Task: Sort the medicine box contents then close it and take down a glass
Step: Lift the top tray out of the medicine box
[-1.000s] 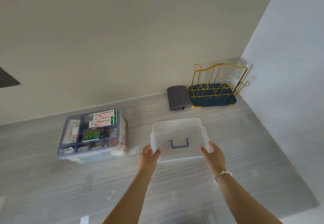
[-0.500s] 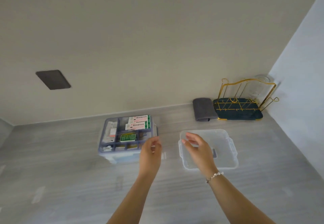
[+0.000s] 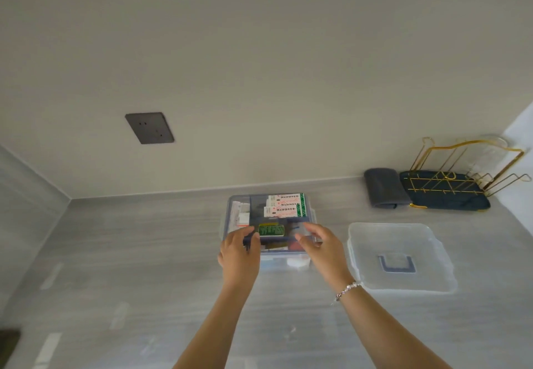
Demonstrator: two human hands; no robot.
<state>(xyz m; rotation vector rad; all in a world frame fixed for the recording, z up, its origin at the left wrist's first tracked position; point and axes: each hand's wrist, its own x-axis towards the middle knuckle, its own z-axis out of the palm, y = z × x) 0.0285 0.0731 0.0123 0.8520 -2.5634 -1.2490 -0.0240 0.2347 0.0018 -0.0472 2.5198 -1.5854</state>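
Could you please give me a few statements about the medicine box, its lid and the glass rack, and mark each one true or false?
1. The lid sits closed on the medicine box. False: it lies on the counter to the right of the box, which is open.
2. Both hands are at the near side of the box. True: the left hand and right hand reach to its front edge.
3. The gold wire rack stands in the far right corner. True.
4. The folded grey cloth lies inside the box. False: it lies on the counter beside the rack.
5. White cartons with green print lie in the box. True.
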